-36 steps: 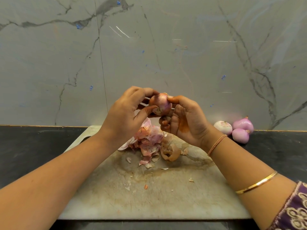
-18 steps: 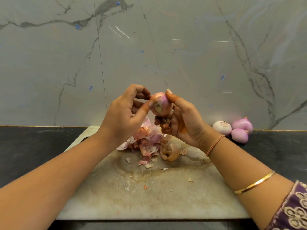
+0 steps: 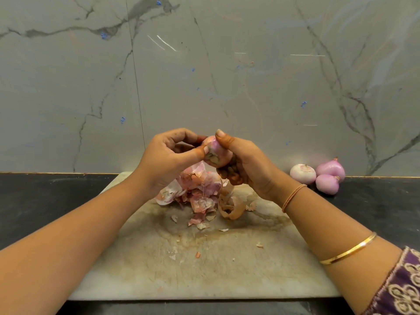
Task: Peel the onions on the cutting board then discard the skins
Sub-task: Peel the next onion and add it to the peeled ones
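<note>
A small pink onion [image 3: 214, 151] with bits of dry skin is held in the air above the back of the stained cutting board [image 3: 204, 264]. My right hand [image 3: 246, 164] grips it from the right, thumb on top and fingers curled underneath. My left hand [image 3: 168, 160] pinches the onion's left side, thumb tip pressing on its skin and fingers curled behind. A heap of pink and brown skins [image 3: 200, 196] lies on the board under the hands.
Three peeled onions [image 3: 318, 176] sit on the black counter [image 3: 45, 201] at the right, against the grey marble wall [image 3: 204, 76]. Small skin flakes dot the board's middle. The board's front edge lies close to the counter's near edge.
Both hands have turned the onion and shifted slightly left and up. The right thumb moved onto the onion's top; the left thumb now presses its lower left side.
</note>
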Tool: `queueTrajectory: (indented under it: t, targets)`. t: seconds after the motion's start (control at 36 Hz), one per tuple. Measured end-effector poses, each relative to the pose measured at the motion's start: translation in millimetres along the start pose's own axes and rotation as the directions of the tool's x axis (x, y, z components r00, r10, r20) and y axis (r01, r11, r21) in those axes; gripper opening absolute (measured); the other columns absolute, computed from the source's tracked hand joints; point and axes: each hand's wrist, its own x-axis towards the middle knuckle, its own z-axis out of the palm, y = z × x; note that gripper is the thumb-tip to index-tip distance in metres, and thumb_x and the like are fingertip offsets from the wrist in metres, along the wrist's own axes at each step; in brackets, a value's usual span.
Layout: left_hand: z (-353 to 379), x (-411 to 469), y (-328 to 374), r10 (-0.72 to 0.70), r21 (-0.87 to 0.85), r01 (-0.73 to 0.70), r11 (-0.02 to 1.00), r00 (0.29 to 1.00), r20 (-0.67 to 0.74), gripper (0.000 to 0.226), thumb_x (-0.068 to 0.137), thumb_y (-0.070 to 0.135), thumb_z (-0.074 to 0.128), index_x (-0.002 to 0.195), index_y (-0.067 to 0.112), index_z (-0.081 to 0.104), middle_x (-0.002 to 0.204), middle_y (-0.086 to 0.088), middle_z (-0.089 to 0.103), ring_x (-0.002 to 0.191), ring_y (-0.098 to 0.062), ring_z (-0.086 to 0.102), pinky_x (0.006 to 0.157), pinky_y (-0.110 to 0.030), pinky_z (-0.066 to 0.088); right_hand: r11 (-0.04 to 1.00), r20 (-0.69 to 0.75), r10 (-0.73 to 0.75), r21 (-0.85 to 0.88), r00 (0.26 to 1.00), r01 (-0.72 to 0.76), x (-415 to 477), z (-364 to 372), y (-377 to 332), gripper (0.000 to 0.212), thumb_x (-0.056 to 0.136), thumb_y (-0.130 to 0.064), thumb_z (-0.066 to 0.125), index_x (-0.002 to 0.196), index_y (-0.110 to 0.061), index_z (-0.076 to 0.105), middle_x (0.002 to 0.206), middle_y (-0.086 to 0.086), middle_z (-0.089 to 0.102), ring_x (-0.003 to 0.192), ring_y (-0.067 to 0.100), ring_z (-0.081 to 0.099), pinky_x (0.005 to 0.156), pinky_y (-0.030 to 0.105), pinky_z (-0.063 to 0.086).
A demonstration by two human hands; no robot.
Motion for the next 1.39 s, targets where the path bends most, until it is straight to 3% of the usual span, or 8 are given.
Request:
queueTrajectory:
  t: [0.22,0.39,0.67,0.75,0.83,1.03,1.22,1.39]
  targets:
    - [-0.5,1.8,3.2,-0.013,-0.05,0.012,0.999,1.0,-0.022,0.017,0.084,-0.005,0.061,0.085,0.01,0.069,0.07,0.006,0.072,0.071,-0.009,0.068,0.067,-0.017,0.054,0.998,0.016,0.036,0.049,0.999,-0.037,-0.8,-1.4,-0.7,0.057,0.095,-0.056,0.037,0.112,-0.011,0.068,0.074,0.012,0.05,0.056,0.013,0.042,0.047,0.022,0.029]
    - [1.4,0.1,3.8,0.001,0.021,0.0,1.0,1.0,-0.016,0.016,0.066,0.025,0.072,0.081,0.018,0.07,0.076,0.001,0.073,0.076,-0.014,0.07,0.071,-0.023,0.057,0.998,0.021,0.032,0.056,0.999,-0.033,-1.2,1.1,0.2,0.056,0.098,-0.051,0.036,0.117,-0.006,0.064,0.064,-0.001,0.052,0.051,0.008,0.044,0.044,0.017,0.032]
    - [-1.7,3.2,-0.3,0.053,0.127,-0.044,0.991,0.996,-0.066,0.022,0.084,-0.004,0.063,0.076,0.015,0.07,0.065,0.009,0.069,0.067,-0.007,0.066,0.066,-0.018,0.054,0.999,0.025,0.043,0.019,0.999,-0.044,-1.8,2.2,-0.7,0.057,0.096,-0.054,0.036,0.114,-0.009,0.065,0.066,0.003,0.049,0.05,0.008,0.043,0.045,0.019,0.029]
    - [0.9,0.8,2.9,0.05,0.093,-0.045,0.995,0.997,-0.059,0.004,0.081,0.013,0.068,0.078,0.014,0.071,0.069,0.005,0.07,0.069,-0.01,0.067,0.067,-0.02,0.055,0.998,0.021,0.053,0.018,0.998,-0.054,-1.9,2.4,-0.3,0.059,0.096,-0.055,0.036,0.113,-0.006,0.064,0.064,0.001,0.05,0.049,0.007,0.043,0.045,0.018,0.029]
    - [1.9,-0.6,2.4,0.054,0.106,-0.048,0.993,0.997,-0.049,0.02,0.068,0.031,0.069,0.08,0.015,0.071,0.072,0.002,0.071,0.071,-0.011,0.068,0.068,-0.022,0.057,0.998,0.017,0.059,0.025,0.998,-0.059,-2.5,2.5,-0.7,0.059,0.097,-0.054,0.036,0.114,-0.004,0.064,0.058,-0.004,0.051,0.046,0.005,0.043,0.043,0.016,0.032]
    - [-1.8,3.0,-0.4,0.098,0.211,-0.079,0.974,0.992,-0.083,0.02,0.084,0.001,0.065,0.073,0.017,0.07,0.064,0.008,0.067,0.065,-0.008,0.065,0.067,-0.022,0.057,0.996,0.019,0.085,-0.019,0.996,-0.085,-1.9,2.5,-0.4,0.055,0.094,-0.06,0.035,0.1,-0.015,0.067,0.06,0.002,0.048,0.053,0.011,0.039,0.049,0.022,0.027]
    - [2.6,-0.8,4.8,0.049,0.18,-0.039,0.983,0.997,-0.055,0.026,0.061,0.039,0.071,0.075,0.017,0.07,0.076,-0.009,0.072,0.071,-0.018,0.069,0.068,-0.028,0.058,0.998,0.015,0.044,-0.05,0.999,-0.043,-0.7,1.3,1.8,0.058,0.096,-0.056,0.036,0.11,-0.007,0.064,0.057,-0.002,0.047,0.05,0.01,0.039,0.044,0.02,0.029]
    - [0.6,0.7,4.0,0.045,0.186,-0.03,0.982,0.996,-0.074,0.005,0.078,0.014,0.072,0.074,0.013,0.069,0.074,-0.007,0.069,0.069,-0.016,0.067,0.073,-0.032,0.059,0.998,0.016,0.038,-0.042,0.999,-0.037,-0.6,1.5,1.1,0.055,0.097,-0.055,0.038,0.107,-0.006,0.063,0.06,-0.001,0.047,0.053,0.011,0.038,0.044,0.018,0.029]
